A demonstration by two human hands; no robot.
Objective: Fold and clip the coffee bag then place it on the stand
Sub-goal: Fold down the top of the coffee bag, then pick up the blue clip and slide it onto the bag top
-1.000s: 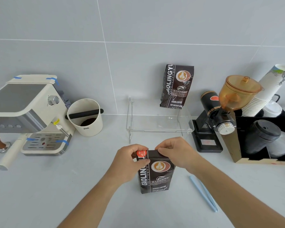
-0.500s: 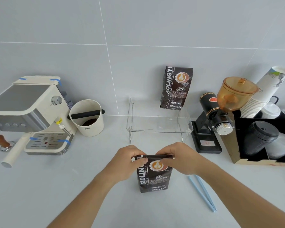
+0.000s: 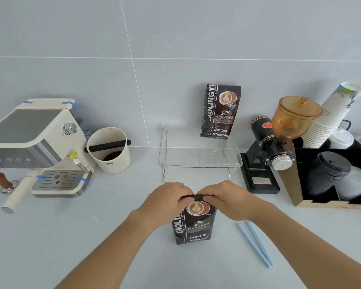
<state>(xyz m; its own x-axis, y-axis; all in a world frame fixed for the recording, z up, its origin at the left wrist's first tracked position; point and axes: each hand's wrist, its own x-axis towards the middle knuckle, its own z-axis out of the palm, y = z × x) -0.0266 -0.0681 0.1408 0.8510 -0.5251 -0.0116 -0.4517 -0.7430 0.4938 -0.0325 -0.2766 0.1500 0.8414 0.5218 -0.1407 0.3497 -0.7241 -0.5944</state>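
Observation:
A dark brown coffee bag [image 3: 194, 226] stands upright on the grey counter in front of me. My left hand [image 3: 167, 202] and my right hand [image 3: 225, 200] both pinch its top edge, which is rolled down close to the round latte logo. The fold itself is mostly hidden under my fingers. A light blue bag clip [image 3: 255, 245] lies open on the counter to the right of the bag. The clear acrylic stand [image 3: 198, 163] is behind the bag, and a second coffee bag [image 3: 220, 112] stands at its back right against the wall.
A cream espresso machine [image 3: 38, 147] with a wooden tamper [image 3: 1, 182] sits at the left. A cream knock box [image 3: 108, 151] is next to it. A grinder with an amber hopper [image 3: 279, 142] and a black organiser [image 3: 329, 176] with cups and lids stand at the right.
The top of the bag has been rolled further down, so the bag is shorter. The red mark at its upper left is now hidden. Both hands have moved closer together.

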